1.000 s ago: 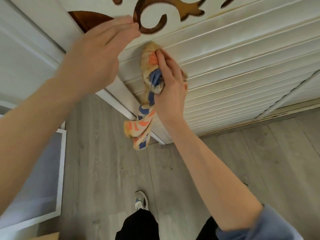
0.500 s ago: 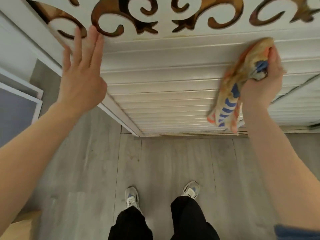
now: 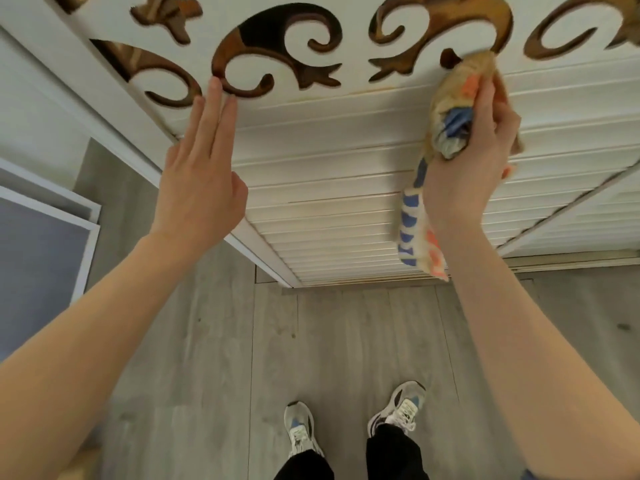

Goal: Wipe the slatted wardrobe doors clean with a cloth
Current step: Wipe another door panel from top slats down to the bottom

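Orange-and-blue cloth [image 3: 453, 109] sits bunched in the right hand's [image 3: 474, 161] curled fingers, pressed on the door's [image 3: 329, 188] top slat [image 3: 329, 114], with its tail hanging below the wrist. The left hand [image 3: 197, 181], straight-fingered and empty, seems to steady the door well aside. It would be best to stroke along each slat, working downward.

left grip [image 3: 200, 190]: fingers straight, together, arm raised | right grip [image 3: 467, 168]: fingers curled tight, arm raised
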